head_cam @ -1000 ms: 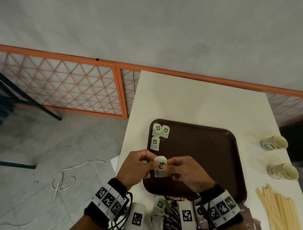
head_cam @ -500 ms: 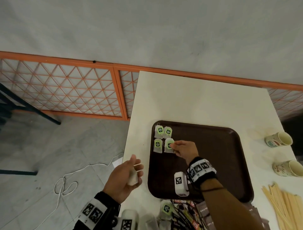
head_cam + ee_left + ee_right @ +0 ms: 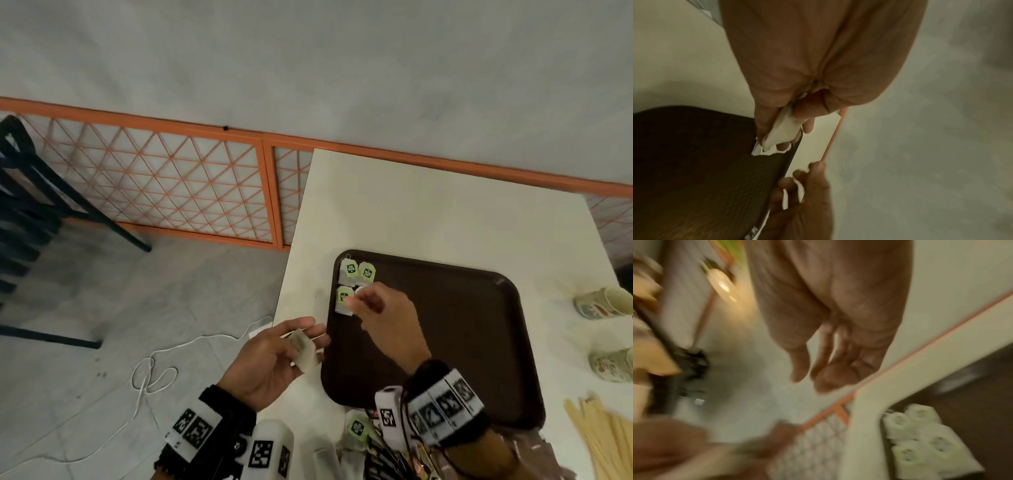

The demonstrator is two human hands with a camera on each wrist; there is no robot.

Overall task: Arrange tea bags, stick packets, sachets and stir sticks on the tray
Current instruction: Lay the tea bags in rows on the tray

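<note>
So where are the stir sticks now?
Head view, lower right: the stir sticks lie on the table, off the tray's right edge, just nearer the person than the two paper cups.

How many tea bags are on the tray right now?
4, clustered in the far-left corner of the tray: far-left tea bag, far-right tea bag, near-left tea bag, and a fourth tea bag, mostly hidden under the right hand pinching it.

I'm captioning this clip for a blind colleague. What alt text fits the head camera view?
The right hand pinches a tea bag at the far left corner of a brown tray, beside three green-tagged tea bags. The left hand holds another pale tea bag at the tray's left edge; paper cups and stir sticks lie to the right.
</note>
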